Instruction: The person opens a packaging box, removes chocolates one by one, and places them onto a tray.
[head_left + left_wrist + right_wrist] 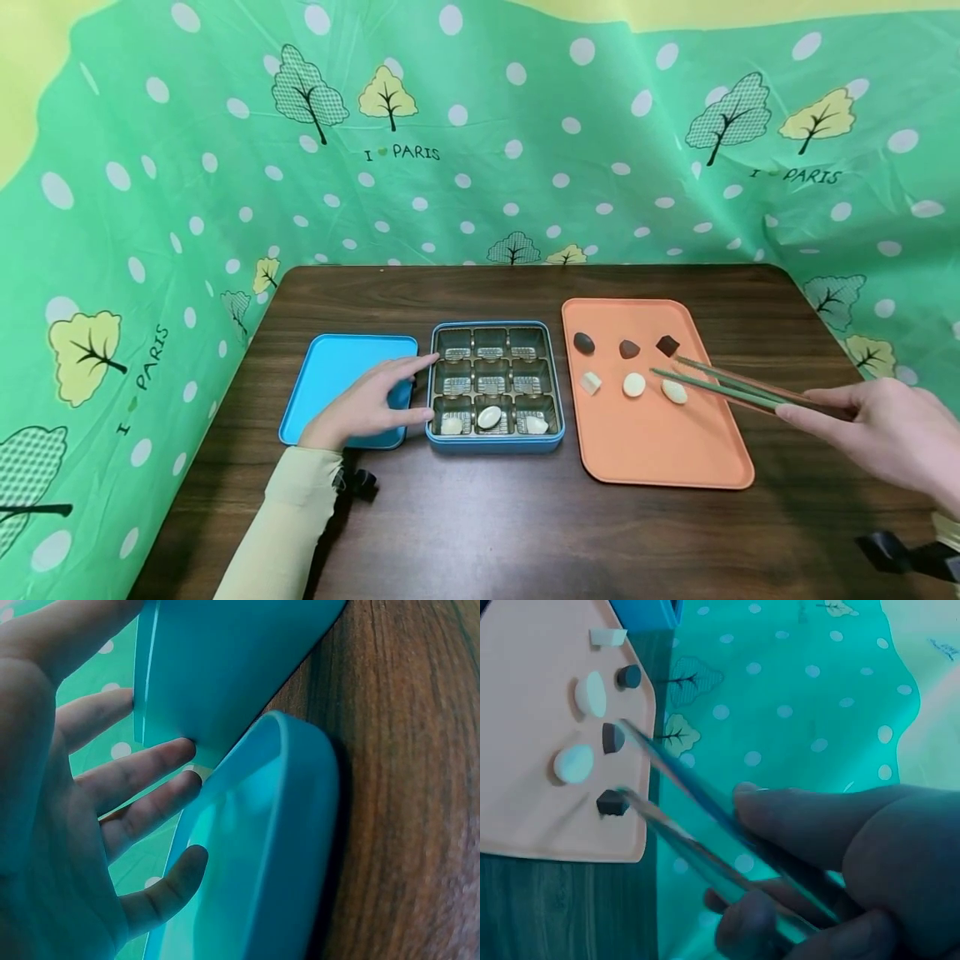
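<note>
My left hand point(378, 400) lies flat on the blue lid point(330, 375), and its straight fingers point(142, 776) touch the left wall of the blue tin box point(495, 444). The box's front row holds three white pieces point(489, 416). My right hand point(862, 425) grips green chopsticks point(720, 383), whose tips stand apart over the orange tray point(660, 458) with nothing between them. The lower tip hovers just above an oval white piece point(674, 392). Dark pieces point(628, 348) and other white pieces point(633, 384) lie on the tray.
A dark wooden table point(487, 533) carries everything, with a green dotted cloth point(480, 167) draped behind and at both sides. In the right wrist view the tray point(525, 802) and its pieces point(574, 763) lie left of the chopsticks point(682, 795).
</note>
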Motion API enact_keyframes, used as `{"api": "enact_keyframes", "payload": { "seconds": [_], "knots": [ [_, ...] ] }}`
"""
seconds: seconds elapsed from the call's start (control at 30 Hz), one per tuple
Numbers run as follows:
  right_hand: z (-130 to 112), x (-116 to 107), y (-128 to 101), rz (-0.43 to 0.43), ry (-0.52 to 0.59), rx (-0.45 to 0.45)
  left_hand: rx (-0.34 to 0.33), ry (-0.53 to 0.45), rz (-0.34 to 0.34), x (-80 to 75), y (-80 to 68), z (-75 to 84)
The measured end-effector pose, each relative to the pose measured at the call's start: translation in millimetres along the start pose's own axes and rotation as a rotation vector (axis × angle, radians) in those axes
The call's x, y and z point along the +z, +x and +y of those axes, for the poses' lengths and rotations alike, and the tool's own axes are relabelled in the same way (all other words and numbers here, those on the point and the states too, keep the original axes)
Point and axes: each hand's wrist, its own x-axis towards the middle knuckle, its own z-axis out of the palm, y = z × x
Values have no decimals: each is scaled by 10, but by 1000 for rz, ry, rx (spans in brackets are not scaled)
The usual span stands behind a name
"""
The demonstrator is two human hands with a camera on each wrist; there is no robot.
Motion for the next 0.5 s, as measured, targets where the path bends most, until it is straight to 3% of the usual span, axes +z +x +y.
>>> {"api": "enact_keyframes", "payload": {
  "seconds": [0.23,0.5],
  "knots": [
    [-263,-27,49,106,92,-120,12,-6,-2,-12,-10,18],
    [-607,-4,110,89,190,-221,0,-7,-6,-8,-11,39]
  ]
}}
